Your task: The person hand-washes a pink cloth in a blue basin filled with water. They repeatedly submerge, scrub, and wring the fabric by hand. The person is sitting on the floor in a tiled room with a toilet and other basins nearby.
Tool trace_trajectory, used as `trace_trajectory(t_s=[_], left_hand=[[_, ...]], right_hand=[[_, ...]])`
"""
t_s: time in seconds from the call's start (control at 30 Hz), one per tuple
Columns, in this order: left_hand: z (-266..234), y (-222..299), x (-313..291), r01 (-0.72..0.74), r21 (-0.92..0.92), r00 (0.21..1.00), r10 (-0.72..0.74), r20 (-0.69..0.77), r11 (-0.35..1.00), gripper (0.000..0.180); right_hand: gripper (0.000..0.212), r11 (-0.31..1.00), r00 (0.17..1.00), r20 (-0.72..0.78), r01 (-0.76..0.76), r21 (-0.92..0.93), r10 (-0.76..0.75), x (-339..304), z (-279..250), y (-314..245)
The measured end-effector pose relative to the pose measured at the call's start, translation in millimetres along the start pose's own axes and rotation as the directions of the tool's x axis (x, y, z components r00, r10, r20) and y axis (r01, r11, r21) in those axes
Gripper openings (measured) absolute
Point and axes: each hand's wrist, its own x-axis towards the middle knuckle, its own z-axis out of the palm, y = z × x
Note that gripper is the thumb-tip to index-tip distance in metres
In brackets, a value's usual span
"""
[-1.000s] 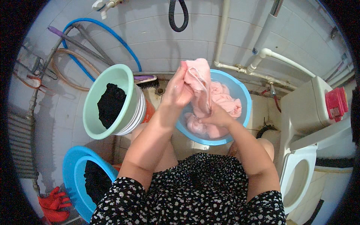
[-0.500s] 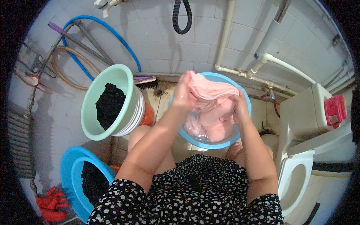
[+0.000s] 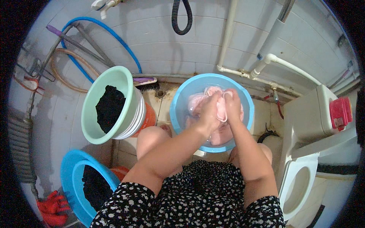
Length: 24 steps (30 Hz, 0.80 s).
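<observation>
A wet pink cloth [image 3: 221, 110] is bunched between my two hands, and more of it lies in the water below. My left hand [image 3: 208, 111] is closed around one side of the bunch. Close against it, my right hand [image 3: 232, 104] grips the other side. Both hands are inside the rim of a round blue basin [image 3: 177, 99] that holds water. The kind of garment or cloth cannot be made out.
At the left, a pale green basin [image 3: 88, 113] with black cloth [image 3: 110, 108] rests on a bucket. Nearer is another blue basin [image 3: 67, 176] with black cloth. Red gloves [image 3: 53, 208] lie at lower left. A brush [image 3: 146, 83] lies by the wall; a toilet [image 3: 300, 182] stands right.
Both hands have come down and together over the basin. The pink cloth, earlier held up and spread between them, is now bunched in their grip.
</observation>
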Motion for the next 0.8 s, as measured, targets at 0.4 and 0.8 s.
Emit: trace_trajectory(t_s=[0.4, 0.8], left_hand=[[-8, 18, 4, 0.173, -0.047, 0.985, -0.174, -0.009, 0.984, 0.041], [-39, 48, 45, 0.028, 0.065, 0.984, -0.016, -0.175, 0.997, 0.040]], right_hand=[[0.038, 0.994, 0.996, 0.092, 0.027, -0.104, -0.017, -20, 10, -9], [0.050, 0.830, 0.934, 0.335, -0.285, 0.480, 0.127, -21, -10, -30]])
